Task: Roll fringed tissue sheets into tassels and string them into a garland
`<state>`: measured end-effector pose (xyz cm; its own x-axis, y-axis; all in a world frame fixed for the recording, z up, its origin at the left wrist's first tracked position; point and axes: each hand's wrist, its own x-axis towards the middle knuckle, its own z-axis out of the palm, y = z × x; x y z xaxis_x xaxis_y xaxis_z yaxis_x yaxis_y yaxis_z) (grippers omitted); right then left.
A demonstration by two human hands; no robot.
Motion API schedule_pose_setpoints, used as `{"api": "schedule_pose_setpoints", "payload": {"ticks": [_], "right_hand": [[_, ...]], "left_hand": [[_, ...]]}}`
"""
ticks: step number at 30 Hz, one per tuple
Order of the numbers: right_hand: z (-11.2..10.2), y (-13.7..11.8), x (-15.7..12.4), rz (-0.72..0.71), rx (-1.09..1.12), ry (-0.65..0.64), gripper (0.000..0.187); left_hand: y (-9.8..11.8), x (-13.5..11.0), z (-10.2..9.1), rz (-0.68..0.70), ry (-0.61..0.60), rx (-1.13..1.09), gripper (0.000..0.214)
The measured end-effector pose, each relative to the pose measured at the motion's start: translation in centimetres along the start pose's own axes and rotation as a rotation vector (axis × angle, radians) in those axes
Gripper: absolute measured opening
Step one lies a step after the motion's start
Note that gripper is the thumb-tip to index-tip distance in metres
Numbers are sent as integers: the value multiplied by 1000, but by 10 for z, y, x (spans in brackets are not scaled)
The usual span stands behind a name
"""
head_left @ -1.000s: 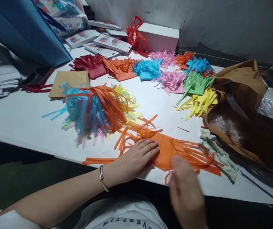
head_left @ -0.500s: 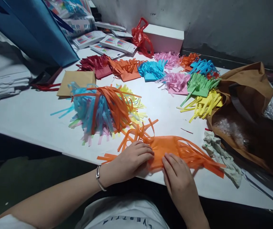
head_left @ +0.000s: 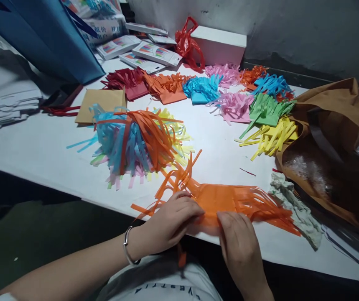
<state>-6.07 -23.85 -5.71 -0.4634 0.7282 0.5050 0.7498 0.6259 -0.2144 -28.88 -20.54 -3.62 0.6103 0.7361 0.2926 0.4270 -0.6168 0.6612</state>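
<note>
An orange fringed paper sheet (head_left: pixel 221 197) lies at the near edge of the white table (head_left: pixel 41 150), its cut strips fanning out to both sides. My left hand (head_left: pixel 169 219) curls its fingers over the sheet's left part and pinches it. My right hand (head_left: pixel 240 246) pinches the sheet's near edge just to the right, fingers closed on the paper. Beyond them sits a mixed pile of blue, orange and yellow fringed paper (head_left: pixel 135 140).
Fringed stacks in red, orange, blue, pink, green and yellow (head_left: pixel 270 138) arc across the back. A brown paper bag (head_left: pixel 329 138) and a crumpled white rag (head_left: pixel 295 209) lie right. A brown envelope (head_left: pixel 100 102), booklets, a white box (head_left: pixel 220 46) and a blue bag stand behind.
My right hand came in from a blurred swing and took the sheet's near edge. My left hand went from flat to curled, and the sheet is folded narrower.
</note>
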Motion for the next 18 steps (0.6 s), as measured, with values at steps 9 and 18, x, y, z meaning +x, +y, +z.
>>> {"api": "schedule_pose_setpoints", "payload": {"ticks": [9, 18], "right_hand": [[-1, -5, 3, -77, 95, 43, 24], [2, -1, 18, 265, 47, 14, 13]], "left_hand": [[15, 2, 2, 25, 22, 236, 19], [-6, 11, -4, -151, -11, 208, 21]]}}
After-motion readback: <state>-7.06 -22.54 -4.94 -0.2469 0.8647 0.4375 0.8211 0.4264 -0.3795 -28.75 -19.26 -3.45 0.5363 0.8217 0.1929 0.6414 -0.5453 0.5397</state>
